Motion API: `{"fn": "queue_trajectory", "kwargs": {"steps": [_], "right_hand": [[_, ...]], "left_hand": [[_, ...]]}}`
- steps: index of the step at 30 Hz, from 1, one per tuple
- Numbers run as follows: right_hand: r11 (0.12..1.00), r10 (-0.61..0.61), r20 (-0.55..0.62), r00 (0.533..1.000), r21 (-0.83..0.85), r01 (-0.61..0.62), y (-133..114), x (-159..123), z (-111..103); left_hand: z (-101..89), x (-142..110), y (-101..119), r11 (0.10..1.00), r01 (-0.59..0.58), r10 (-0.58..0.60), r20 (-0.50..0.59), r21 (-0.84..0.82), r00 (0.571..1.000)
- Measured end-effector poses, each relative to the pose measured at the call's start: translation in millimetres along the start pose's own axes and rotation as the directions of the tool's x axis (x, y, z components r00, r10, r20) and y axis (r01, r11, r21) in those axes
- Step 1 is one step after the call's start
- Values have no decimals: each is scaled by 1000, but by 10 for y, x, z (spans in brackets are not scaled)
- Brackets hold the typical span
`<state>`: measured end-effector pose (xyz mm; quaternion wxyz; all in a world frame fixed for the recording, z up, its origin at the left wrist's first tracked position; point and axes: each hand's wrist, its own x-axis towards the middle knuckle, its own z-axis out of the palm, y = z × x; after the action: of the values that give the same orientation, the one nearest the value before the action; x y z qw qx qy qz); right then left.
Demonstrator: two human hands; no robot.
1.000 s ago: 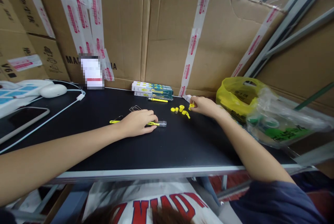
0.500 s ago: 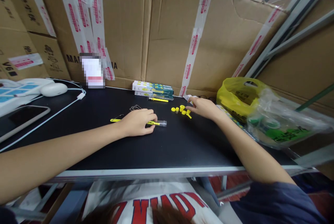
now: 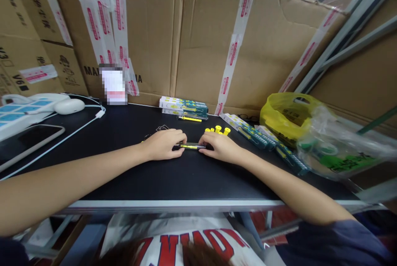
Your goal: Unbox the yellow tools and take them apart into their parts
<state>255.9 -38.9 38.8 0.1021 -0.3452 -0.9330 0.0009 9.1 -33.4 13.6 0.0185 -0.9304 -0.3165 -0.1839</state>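
My left hand (image 3: 167, 144) rests on the black tabletop with its fingers closed on the left end of a clear plastic tube (image 3: 192, 146). A slim yellow piece shows inside the tube. At the other end, my right hand (image 3: 219, 147) pinches the tube between thumb and fingers. Several small yellow caps (image 3: 218, 129) stand just behind my right hand, which partly hides them. Behind my left hand lie some bent metal wires (image 3: 161, 127). Farther back, another tube with a yellow stick (image 3: 190, 119) lies before a stack of printed boxes (image 3: 183, 105).
More printed boxes (image 3: 248, 131) lie at the right, beside a yellow plastic bag (image 3: 266, 113) and a clear bag (image 3: 344, 156). A power strip (image 3: 27, 107), a white case (image 3: 69, 106), a phone (image 3: 29, 142) and cables occupy the left. Cardboard (image 3: 204, 43) walls the back.
My right hand has come left and nearer from the yellow caps to the tube's right end. The yellow stick no longer juts out left of my left hand. The boxes at the right are uncovered.
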Motion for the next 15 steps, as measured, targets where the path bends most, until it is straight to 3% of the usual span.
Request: {"fn": "queue_trajectory", "kwargs": {"steps": [7, 15], "right_hand": [[1000, -3, 47, 999, 3, 3, 98, -12, -64], [997, -34, 13, 999, 63, 33, 47, -2, 29]], "left_hand": [[-47, -139, -231, 1000, 0, 1, 38, -31, 999], [-70, -161, -262, 996, -63, 67, 66, -64, 996]]}}
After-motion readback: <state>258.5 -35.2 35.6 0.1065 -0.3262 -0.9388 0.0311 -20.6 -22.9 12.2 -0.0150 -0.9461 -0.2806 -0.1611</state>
